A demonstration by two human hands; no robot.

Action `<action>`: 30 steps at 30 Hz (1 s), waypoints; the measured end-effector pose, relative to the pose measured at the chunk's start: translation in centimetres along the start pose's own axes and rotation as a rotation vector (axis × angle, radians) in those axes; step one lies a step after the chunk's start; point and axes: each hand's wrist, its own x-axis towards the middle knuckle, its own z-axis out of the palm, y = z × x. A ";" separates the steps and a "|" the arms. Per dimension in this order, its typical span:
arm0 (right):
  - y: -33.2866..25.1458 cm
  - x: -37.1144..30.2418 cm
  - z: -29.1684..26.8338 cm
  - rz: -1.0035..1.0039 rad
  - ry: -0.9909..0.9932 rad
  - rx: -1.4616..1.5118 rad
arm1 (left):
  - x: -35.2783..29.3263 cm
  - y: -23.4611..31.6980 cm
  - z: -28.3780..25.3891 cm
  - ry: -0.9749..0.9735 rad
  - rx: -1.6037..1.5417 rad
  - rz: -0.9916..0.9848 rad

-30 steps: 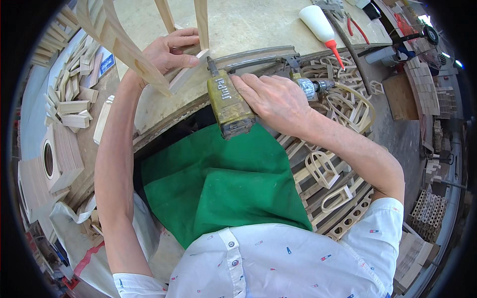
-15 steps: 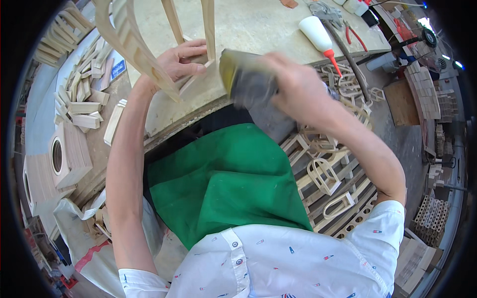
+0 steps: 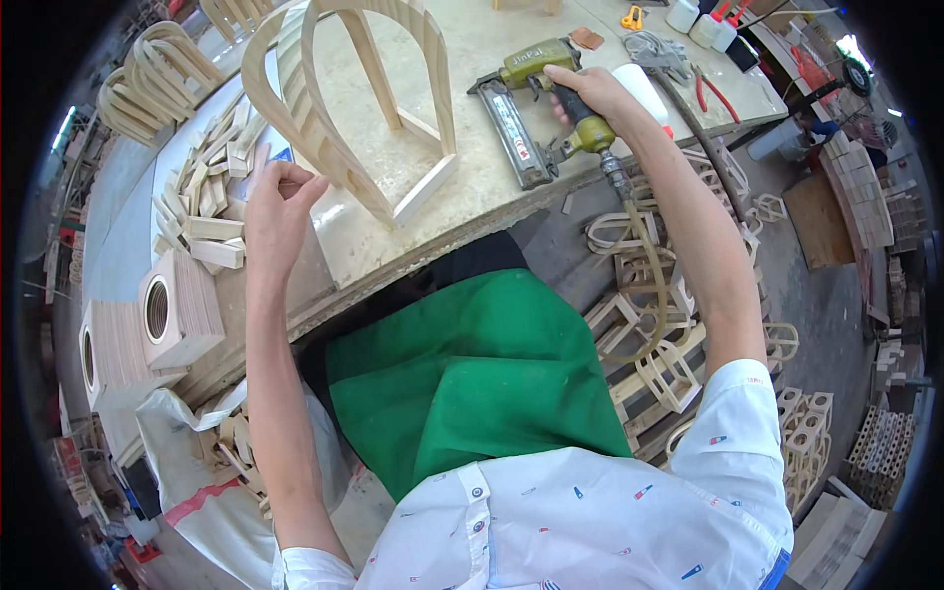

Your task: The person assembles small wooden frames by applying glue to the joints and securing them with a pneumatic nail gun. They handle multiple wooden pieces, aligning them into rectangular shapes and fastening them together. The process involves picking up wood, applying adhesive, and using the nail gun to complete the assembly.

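My right hand [image 3: 602, 96] grips the black handle of an olive-green pneumatic nail gun [image 3: 536, 61], held over the workbench near its front edge. An air hose [image 3: 657, 270] hangs from the fitting at the handle's end. To the tool's left stands an arched wooden frame [image 3: 439, 74], with bent pale wood and short crossbars at its base. My left hand [image 3: 279, 208] is off the frame, beside a pile of small wooden blocks [image 3: 211, 182]. Its fingers are curled together; whatever they might hold is hidden.
Stacked square wooden pieces with round holes [image 3: 182, 310] sit at the bench's left. More bent arches [image 3: 162, 74] stand far left. A white bottle [image 3: 644, 93], red-handled pliers [image 3: 716, 96] and a grey glove [image 3: 657, 51] lie right. Small wooden frames [image 3: 669, 374] fill the floor at right.
My left hand has let go of the frame and moved left to the block pile. The nail gun has moved away from the frame, up and to the right.
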 end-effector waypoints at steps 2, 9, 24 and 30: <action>0.0 0.3 0.1 -0.020 0.003 -0.186 | 0.3 -0.8 0.6 0.136 -0.104 0.082; 0.5 -2.1 2.9 -0.565 0.448 -1.109 | 2.2 -1.2 2.3 0.001 -0.220 0.114; 0.4 -10.1 15.1 -0.693 0.110 -0.369 | -5.2 -2.0 1.6 0.196 0.051 0.284; 0.0 -8.0 13.5 -0.565 0.035 -0.239 | -6.7 -6.5 -4.4 0.140 0.436 0.075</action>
